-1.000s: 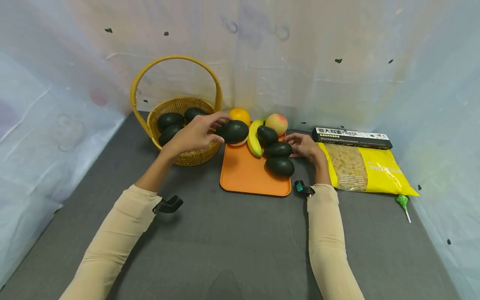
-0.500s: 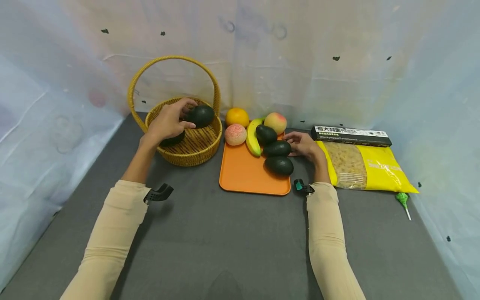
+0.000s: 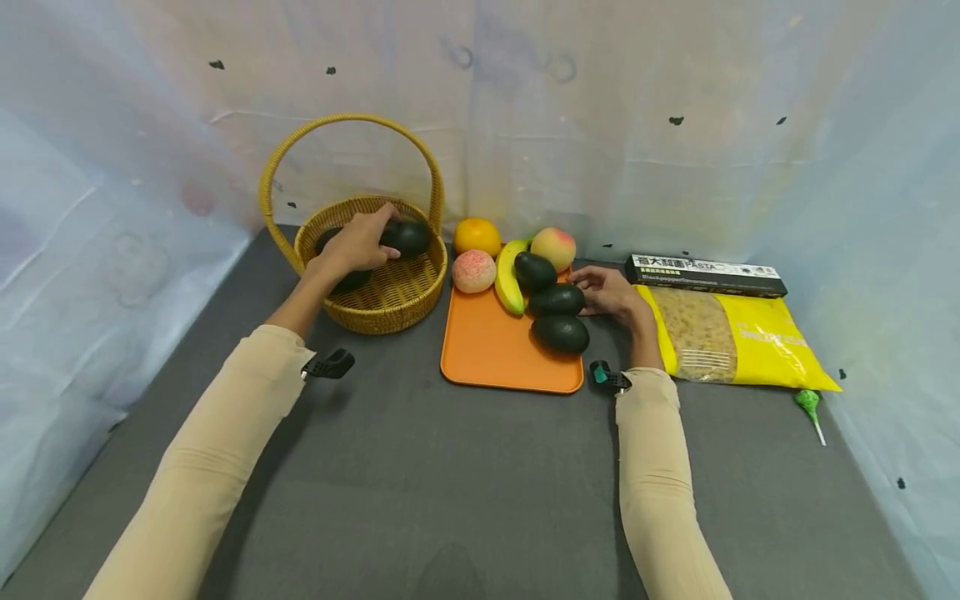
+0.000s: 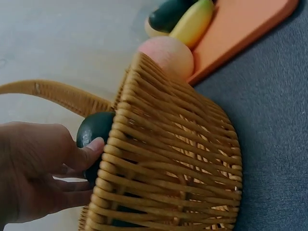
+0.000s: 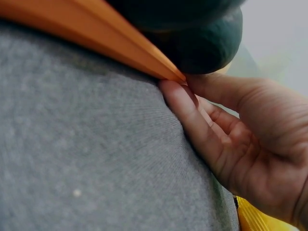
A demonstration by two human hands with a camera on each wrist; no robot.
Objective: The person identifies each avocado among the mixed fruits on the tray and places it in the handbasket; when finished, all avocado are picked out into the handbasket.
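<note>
My left hand reaches into the wicker basket and grips a dark green avocado at the basket's right side. The left wrist view has the thumb on the avocado just inside the woven rim, the other fingers behind it. More avocados lie partly hidden under that hand. My right hand pinches the right edge of the orange tray; in the right wrist view, thumb and forefinger meet at the tray's corner. Three avocados lie on the tray close to this hand.
On the tray are also a banana, an orange and two peaches. To the right lie a black pasta box, a yellow pasta bag and a green lollipop. The basket's tall handle arches over it.
My left hand has carried the avocado leftward from above the tray's peach into the basket and lowered it there. The right hand has stayed at the tray's edge.
</note>
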